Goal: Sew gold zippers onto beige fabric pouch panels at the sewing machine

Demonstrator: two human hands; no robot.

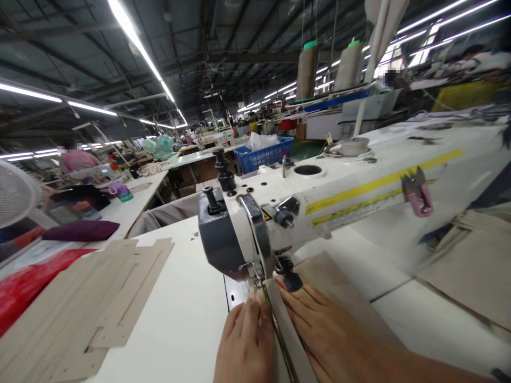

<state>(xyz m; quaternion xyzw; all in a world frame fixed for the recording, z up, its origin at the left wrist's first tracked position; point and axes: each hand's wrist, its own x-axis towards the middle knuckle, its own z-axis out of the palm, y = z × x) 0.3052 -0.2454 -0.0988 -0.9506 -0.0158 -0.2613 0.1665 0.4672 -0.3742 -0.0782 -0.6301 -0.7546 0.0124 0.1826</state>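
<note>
A white sewing machine [359,186] reaches in from the right, its dark head over the centre of the white table. Beneath the needle area lies beige fabric [297,340] with a metal-toothed zipper [279,335] running toward me. My left hand [247,340] is at the zipper's left edge, fingers bent and pressed together close to the presser foot; what they pinch is too hidden to name. On the zipper's right, my right hand [315,319] lies flat on the beige fabric, fingertips partly behind the machine's black knob.
Slotted beige panels [131,287] lie at the left near red plastic [48,276] and a purple cloth [80,231]. Pink-handled snips [418,194] hang on the machine arm. More beige fabric [475,266] is at right. A blue crate [263,154] stands behind; a person [77,159] sits far left.
</note>
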